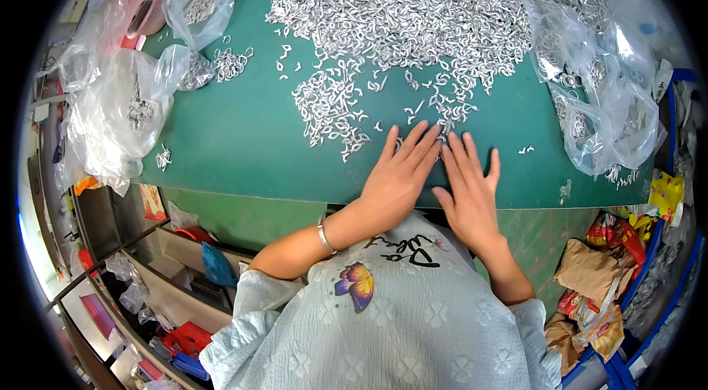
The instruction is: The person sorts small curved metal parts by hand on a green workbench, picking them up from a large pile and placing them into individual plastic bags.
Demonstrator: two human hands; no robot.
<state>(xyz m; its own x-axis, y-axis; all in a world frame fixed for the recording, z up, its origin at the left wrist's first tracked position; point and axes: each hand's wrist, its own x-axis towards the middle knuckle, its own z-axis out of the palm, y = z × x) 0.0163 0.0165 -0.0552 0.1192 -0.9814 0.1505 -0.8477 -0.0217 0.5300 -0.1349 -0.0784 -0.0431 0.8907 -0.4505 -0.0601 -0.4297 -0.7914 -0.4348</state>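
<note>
My left hand [398,172] lies flat on the green table mat [243,132], fingers spread and pointing up toward a big heap of small silver metal hooks [405,6]. Beside it, my right hand [468,183] also rests palm down with fingers apart, its fingertips touching the loose hooks [442,113] at the heap's near edge. Neither hand grips anything. A silver bangle [325,235] circles my left wrist. A smaller scatter of hooks [332,109] lies just left of my left fingertips.
Clear plastic bags with more hooks lie at the left [118,109] and at the right [605,87]. A pink tape roll [144,10] sits at the far left. Shelves with clutter [169,294] are below the table's left; crumpled wrappers [605,279] pile at the lower right.
</note>
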